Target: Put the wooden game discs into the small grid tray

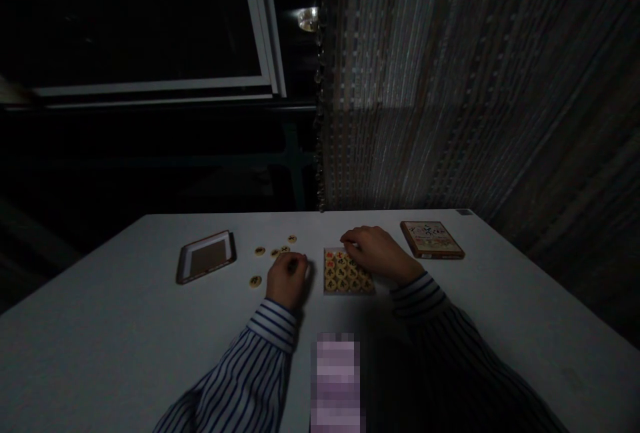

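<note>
A shallow tray [349, 293] holds rows of round Chinese chess pieces [342, 283], most with black characters and a few with red ones. My right hand [377, 251] reaches over its far right part, fingers bent and pressed together at the back edge; whatever they grip is hidden. Left of the tray, my left hand [286, 283] is closed with thumb and fingers curled together, and I cannot make out what is inside. Loose Chinese chess pieces lie around it: one [255, 281] to its left, another [260, 251] farther back, and several beyond the knuckles, including one [292, 238] at the back.
An upturned box lid [206, 256] lies on the white table [125, 299] at the left. A flat printed box [433, 239] sits at the back right. Behind the table hang a bead-like curtain [400, 86] and a dark framed window [150, 83]. The light is dim.
</note>
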### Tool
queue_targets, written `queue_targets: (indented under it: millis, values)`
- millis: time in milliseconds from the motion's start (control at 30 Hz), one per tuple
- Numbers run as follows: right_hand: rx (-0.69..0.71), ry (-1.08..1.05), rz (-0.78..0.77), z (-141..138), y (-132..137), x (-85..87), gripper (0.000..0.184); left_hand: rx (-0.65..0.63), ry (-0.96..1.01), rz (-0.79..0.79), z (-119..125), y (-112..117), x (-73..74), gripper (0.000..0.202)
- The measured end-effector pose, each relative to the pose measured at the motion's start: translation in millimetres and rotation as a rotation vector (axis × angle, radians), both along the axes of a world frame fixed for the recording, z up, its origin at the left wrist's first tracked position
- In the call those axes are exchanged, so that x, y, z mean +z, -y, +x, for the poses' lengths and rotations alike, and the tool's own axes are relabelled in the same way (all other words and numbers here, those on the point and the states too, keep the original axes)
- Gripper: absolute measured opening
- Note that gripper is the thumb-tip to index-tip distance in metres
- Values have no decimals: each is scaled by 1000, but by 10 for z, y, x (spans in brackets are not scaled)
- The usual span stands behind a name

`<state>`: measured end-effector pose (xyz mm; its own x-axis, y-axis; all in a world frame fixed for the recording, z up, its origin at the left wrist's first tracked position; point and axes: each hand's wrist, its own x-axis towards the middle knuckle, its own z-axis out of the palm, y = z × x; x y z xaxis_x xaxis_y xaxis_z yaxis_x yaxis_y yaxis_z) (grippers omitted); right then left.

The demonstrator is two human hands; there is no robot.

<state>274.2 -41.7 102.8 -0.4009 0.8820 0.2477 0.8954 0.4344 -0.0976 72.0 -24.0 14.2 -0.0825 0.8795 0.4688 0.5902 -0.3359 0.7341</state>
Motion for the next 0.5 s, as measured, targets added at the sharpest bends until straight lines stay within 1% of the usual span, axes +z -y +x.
queue_targets:
  millis: [100, 167, 333, 400, 500]
  values:
    - [-16, 4, -27, -9, 4, 14, 32, 47, -6, -14, -114, -112, 68, 23]
    - [-32, 2, -35, -16, 7, 18, 32, 90, -4, -14, -195, -187, 85, 23]
    - [-8, -7, -10, -35, 20, 15, 32, 141, -32, 18, -416, -313, 30, 24]
    - [-7, -7, -11, -68, 23, 17, 32, 166, -104, 34, -505, -324, 7, 24]
    - [-18, -5, -22, -165, 4, 23, 32, 208, -300, 73, -615, -308, -13, 28]
